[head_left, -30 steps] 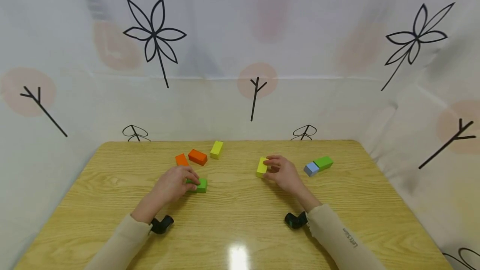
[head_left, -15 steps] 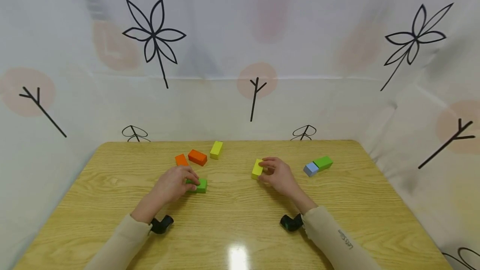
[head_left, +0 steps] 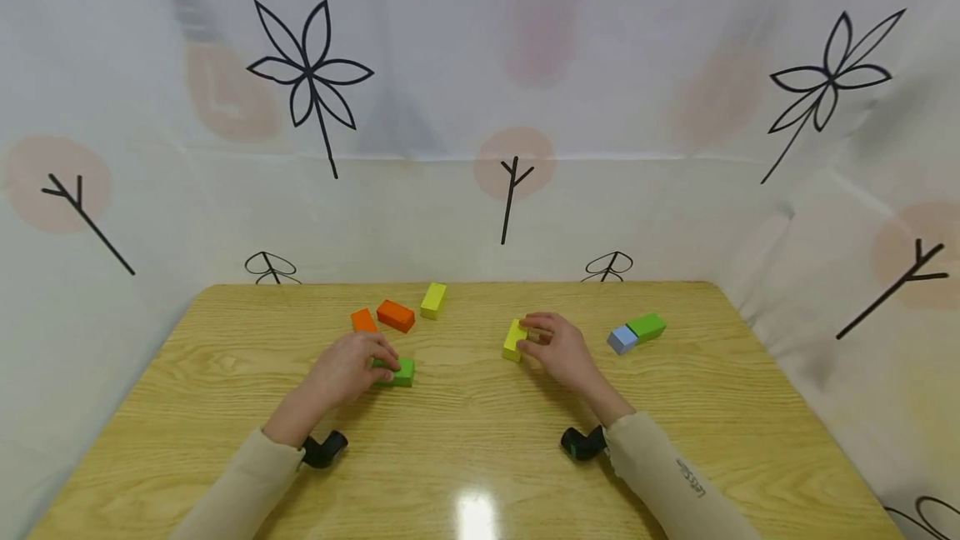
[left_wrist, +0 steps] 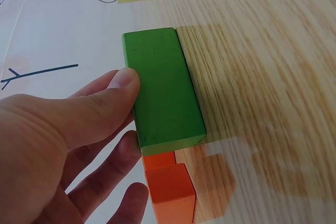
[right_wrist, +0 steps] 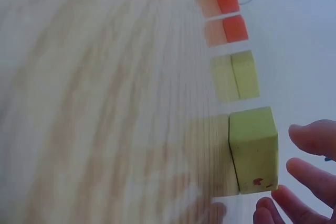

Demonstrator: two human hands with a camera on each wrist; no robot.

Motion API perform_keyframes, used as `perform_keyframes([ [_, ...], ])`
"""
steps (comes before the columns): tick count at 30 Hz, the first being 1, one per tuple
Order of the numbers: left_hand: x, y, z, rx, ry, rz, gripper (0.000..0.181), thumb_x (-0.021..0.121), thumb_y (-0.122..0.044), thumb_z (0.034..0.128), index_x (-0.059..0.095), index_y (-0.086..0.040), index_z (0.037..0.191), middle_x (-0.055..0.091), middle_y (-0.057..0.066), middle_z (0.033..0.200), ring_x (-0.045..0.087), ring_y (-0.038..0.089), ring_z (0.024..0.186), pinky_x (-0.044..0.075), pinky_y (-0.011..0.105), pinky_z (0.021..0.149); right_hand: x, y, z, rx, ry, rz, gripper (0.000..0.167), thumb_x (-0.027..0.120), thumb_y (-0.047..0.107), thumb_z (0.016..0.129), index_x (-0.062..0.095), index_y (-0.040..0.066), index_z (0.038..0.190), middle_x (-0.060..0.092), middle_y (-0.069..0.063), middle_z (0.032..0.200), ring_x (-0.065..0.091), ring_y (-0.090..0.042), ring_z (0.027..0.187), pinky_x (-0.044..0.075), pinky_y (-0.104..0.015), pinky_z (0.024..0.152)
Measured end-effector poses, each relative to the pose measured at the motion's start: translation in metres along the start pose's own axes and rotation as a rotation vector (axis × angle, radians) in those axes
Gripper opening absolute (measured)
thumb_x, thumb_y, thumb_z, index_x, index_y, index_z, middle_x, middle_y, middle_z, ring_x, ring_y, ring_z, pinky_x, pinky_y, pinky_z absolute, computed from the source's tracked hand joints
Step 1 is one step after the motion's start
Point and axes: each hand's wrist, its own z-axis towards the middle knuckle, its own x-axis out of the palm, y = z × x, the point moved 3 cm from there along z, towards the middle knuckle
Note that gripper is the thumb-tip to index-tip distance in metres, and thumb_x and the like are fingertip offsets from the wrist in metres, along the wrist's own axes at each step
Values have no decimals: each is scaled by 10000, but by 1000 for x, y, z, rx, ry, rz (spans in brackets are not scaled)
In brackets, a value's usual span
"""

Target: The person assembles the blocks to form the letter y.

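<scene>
A green block (head_left: pixel 402 372) lies on the left part of the table. My left hand (head_left: pixel 347 371) pinches it at its left end, with the thumb against one side in the left wrist view. Right of the table's middle lies a yellow block (head_left: pixel 513 342). My right hand (head_left: pixel 558 350) is just to its right, fingers spread loosely. In the right wrist view, a gap shows between the upper fingers and this yellow block (right_wrist: pixel 254 150); one lower fingertip is close to its corner, contact unclear.
Two orange blocks (head_left: pixel 395 315) and another yellow block (head_left: pixel 433 300) lie behind the left hand. A light blue block (head_left: pixel 622 339) and a second green block (head_left: pixel 647 326) sit end to end on the right. A patterned cloth stands behind the wooden table (head_left: pixel 465 423).
The right hand has shifted the near yellow block slightly left and toward me, then its fingers have loosened from it. The left hand and green block have stayed put.
</scene>
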Motion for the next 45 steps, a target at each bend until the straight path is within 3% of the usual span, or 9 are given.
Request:
perform_keyframes([
  [15, 1, -1, -1, 1, -6, -9, 94, 820, -122, 822, 807, -179, 896, 682, -82, 981, 642, 199, 945, 533, 421, 852, -1, -11, 11, -7, 8, 51, 294, 732, 120, 917, 711, 35, 1198, 592, -125, 1316, 583, -336, 1187, 498, -455, 970],
  [26, 3, -1, -1, -13, -4, -13, 96, 821, -123, 822, 809, -183, 897, 679, -85, 987, 640, 195, 952, 531, 419, 860, 1, -14, 11, 48, 30, 36, 244, 726, 136, 925, 730, 81, 1163, 666, -112, 1213, 623, -307, 1114, 514, -454, 925],
  [45, 1, 5, -3, 131, 13, 16, 85, 819, -153, 832, 800, -175, 913, 664, -43, 1067, 632, 208, 979, 530, 418, 856, 3, -11, 15, 73, 37, 44, 242, 715, 110, 929, 729, 67, 1166, 677, -98, 1176, 631, -265, 1064, 523, -419, 884],
])
